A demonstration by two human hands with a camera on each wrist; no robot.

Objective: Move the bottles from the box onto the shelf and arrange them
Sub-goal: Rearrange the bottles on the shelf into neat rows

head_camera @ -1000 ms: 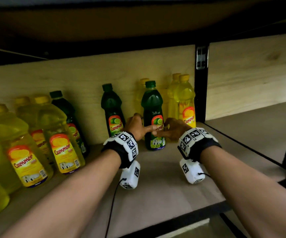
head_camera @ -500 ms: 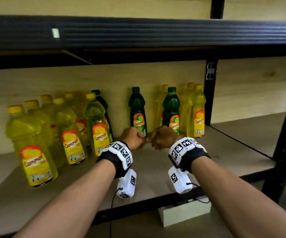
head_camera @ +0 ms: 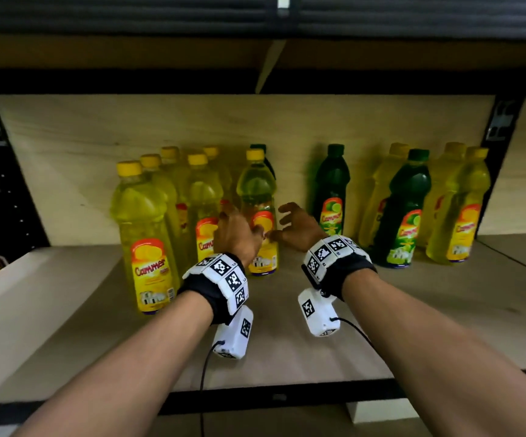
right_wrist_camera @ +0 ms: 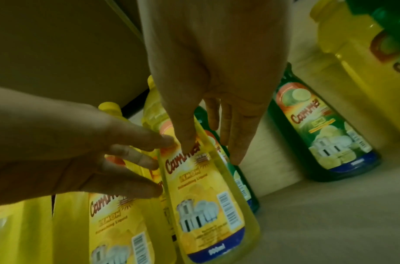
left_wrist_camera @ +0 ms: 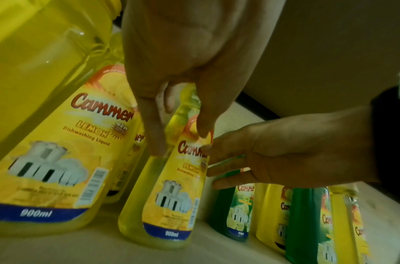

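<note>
A yellow lemon bottle (head_camera: 257,190) stands upright on the shelf board (head_camera: 286,342), at the right end of a cluster of yellow bottles (head_camera: 143,216). My left hand (head_camera: 236,234) and right hand (head_camera: 296,228) flank it at label height. In the left wrist view my left hand (left_wrist_camera: 179,142) has straight fingers, with the thumb on the label of the bottle (left_wrist_camera: 171,196). In the right wrist view my right hand (right_wrist_camera: 210,153) touches the label of the bottle (right_wrist_camera: 205,205) with its thumb, fingers extended past its right side. A green bottle's cap (head_camera: 260,148) peeks out behind.
A lone green bottle (head_camera: 331,190) stands just right of my hands. Farther right is a group of yellow bottles with another green bottle (head_camera: 403,209) in front. A white box edge (head_camera: 3,285) lies at the far left. The upper shelf beam (head_camera: 255,14) hangs overhead.
The view has swung left. Both hands moved away from the green bottle on the right to the yellow bottle, and their fingers went from curled to extended.
</note>
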